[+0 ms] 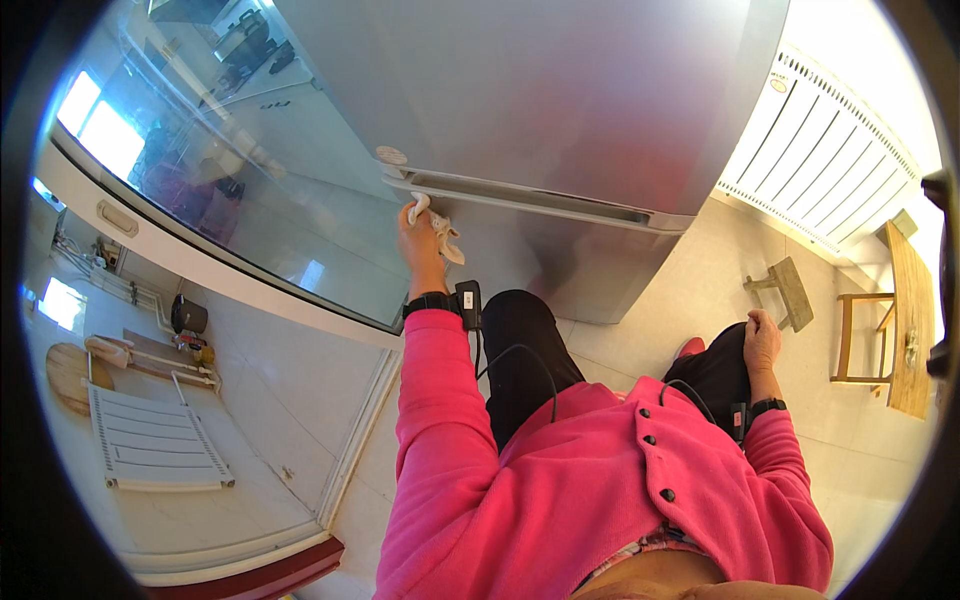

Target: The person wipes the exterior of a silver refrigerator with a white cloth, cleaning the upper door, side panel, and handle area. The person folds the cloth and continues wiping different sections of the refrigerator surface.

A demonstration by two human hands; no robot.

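Note:
My left hand [421,247] grips a crumpled whitish cloth [448,238], part of which hangs beside the fingers. This hand is at the left edge of the refrigerator's lower door [517,251], just under the recessed handle strip [525,199]. Whether the cloth presses on the door is hard to tell. Above the strip rises the large silver upper door [555,97], with a small round sticker [391,155] at its lower left corner. My right hand [762,341] rests at my right knee [709,360], its fingers curled and partly hidden; no object shows in it.
A glass sliding door with a white frame [225,281] stands close on my left, with a kitchen seen through it. To the right are a small wooden stool [791,294], a taller wooden stool [907,322] and a white radiator [817,150]. Cables [525,349] run from my wrist devices.

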